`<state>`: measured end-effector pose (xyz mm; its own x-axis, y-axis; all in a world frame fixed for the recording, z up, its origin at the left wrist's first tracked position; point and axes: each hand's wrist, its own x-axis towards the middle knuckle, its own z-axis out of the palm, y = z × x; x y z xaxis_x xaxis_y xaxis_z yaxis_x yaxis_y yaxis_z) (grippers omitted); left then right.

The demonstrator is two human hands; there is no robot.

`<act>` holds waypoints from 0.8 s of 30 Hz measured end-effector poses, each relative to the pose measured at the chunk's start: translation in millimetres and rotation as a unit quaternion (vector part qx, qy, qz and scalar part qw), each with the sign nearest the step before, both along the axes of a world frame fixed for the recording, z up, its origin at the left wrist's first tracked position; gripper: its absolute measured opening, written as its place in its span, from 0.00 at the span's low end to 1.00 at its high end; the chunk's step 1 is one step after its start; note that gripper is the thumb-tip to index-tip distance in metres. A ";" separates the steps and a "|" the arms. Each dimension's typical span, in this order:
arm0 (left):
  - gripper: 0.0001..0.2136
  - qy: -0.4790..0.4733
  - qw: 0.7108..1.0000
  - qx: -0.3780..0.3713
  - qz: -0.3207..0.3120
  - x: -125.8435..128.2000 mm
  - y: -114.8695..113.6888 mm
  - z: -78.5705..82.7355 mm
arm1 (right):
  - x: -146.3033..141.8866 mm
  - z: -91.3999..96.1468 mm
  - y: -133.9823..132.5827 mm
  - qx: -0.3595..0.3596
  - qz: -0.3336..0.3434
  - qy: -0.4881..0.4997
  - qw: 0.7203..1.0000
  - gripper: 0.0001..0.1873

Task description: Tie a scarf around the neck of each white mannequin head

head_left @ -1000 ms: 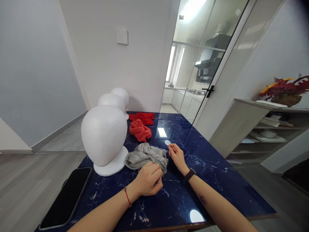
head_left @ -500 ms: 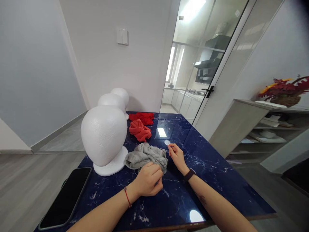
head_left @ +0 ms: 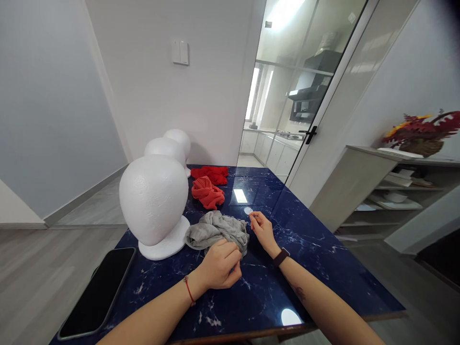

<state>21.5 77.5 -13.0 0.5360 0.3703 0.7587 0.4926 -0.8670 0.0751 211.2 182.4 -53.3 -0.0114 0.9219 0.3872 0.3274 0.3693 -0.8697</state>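
Observation:
My left hand (head_left: pixel 221 266) is curled into a loose fist just in front of a crumpled grey cloth (head_left: pixel 215 231), overlapping its near edge in the view. My right hand (head_left: pixel 263 231) rests on the blue marbled table (head_left: pixel 280 278) to the right of the cloth. Its fingers are bent together, and I see nothing held in them. Left of the grey cloth stands a white foam head form (head_left: pixel 154 201) on a round base. Beyond the cloth lie a coral-red cloth (head_left: pixel 207 192) and a brighter red cloth (head_left: pixel 210 174), both bunched up.
Two more white foam heads, a middle one (head_left: pixel 165 147) and a far one (head_left: pixel 178 140), stand in a row behind the nearest. A black phone (head_left: pixel 98 292) lies at the table's left edge. On the right are a glass door (head_left: pixel 283 96) and a low shelf (head_left: pixel 362 177) bearing a flower basket (head_left: pixel 424 136).

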 end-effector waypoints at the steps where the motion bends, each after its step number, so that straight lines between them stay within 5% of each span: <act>1: 0.06 0.000 1.000 0.000 -0.002 0.0 0.1 -0.3 | 0.3 -0.2 0.2 0.000 0.001 -0.001 1.000 0.19; 14: 0.06 -0.037 0.999 -0.016 0.019 -0.7 -0.6 -0.5 | -0.9 1.5 -1.6 0.008 -0.001 -0.003 1.000 0.16; 19: 0.05 -0.174 0.968 -0.107 0.144 -7.2 6.5 -0.5 | -3.0 7.4 -11.0 0.050 0.038 -0.075 0.995 0.14; 24: 0.11 -0.254 0.930 -0.151 0.219 -15.8 19.0 -3.4 | -13.8 20.0 -30.0 0.131 0.160 -0.211 0.955 0.19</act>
<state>5.7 96.5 -16.5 -0.1159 0.7052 0.6994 0.6282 -0.4935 0.6016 197.4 152.4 -33.3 -0.4819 0.7175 0.5030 0.4622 0.6958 -0.5498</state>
